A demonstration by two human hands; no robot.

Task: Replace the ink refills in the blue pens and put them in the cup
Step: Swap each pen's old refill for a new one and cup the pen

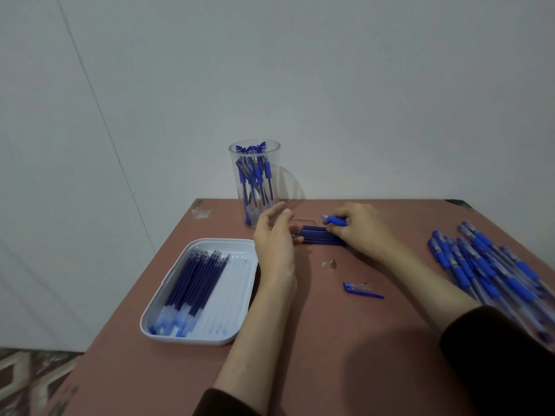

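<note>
A clear plastic cup with several blue pens in it stands at the table's far edge. In front of it lies a row of dark blue refills. My right hand grips a blue pen barrel and rests its fingers on the right end of those refills. At their left end my left hand is held up with straight, relaxed fingers and holds nothing. A blue pen cap and a small metal tip lie loose on the table.
A white tray with several refills lying in it sits at the left. A pile of blue pens lies along the table's right edge. The brown table ends against a pale wall; patterned floor shows at the lower left.
</note>
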